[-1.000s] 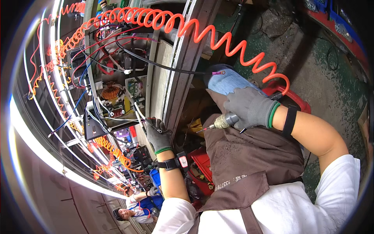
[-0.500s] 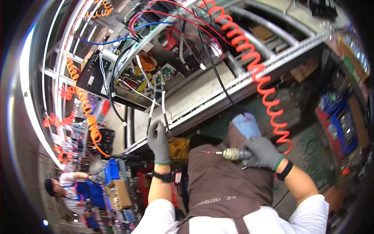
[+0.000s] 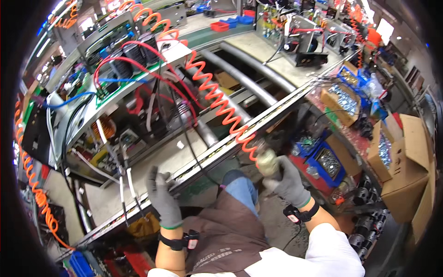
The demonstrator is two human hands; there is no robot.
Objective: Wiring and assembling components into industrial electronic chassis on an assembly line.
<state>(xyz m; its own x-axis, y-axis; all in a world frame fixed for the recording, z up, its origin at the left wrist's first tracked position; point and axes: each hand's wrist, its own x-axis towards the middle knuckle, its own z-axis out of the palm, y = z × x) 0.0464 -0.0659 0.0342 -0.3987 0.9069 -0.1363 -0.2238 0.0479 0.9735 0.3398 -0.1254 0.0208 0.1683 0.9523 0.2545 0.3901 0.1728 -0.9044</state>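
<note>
My right hand [image 3: 290, 182], in a grey glove, is closed around a power screwdriver [image 3: 267, 162] with a pale wrapped body. Its front end is blurred and points up toward the conveyor rail. My left hand [image 3: 164, 198], gloved too, is raised at the front rail [image 3: 184, 173] with its fingers apart and nothing visible in them. Beside it hang white-sleeved cables [image 3: 130, 182] out of an open metal chassis [image 3: 122, 143]. Red cables [image 3: 131, 64] and a blue cable arch over the chassis top.
An orange coiled hose [image 3: 214, 94] crosses from the upper left to the screwdriver. Metal rollers [image 3: 249, 81] lie beyond the rail. At right stand blue bins [image 3: 328, 164] of small metal parts and cardboard boxes [image 3: 408, 159]. Another unit [image 3: 304, 37] sits farther along the line.
My view has swung to the right, bringing bins and boxes into sight. The screwdriver has gone from over my lap to up near the rail, still in my right hand.
</note>
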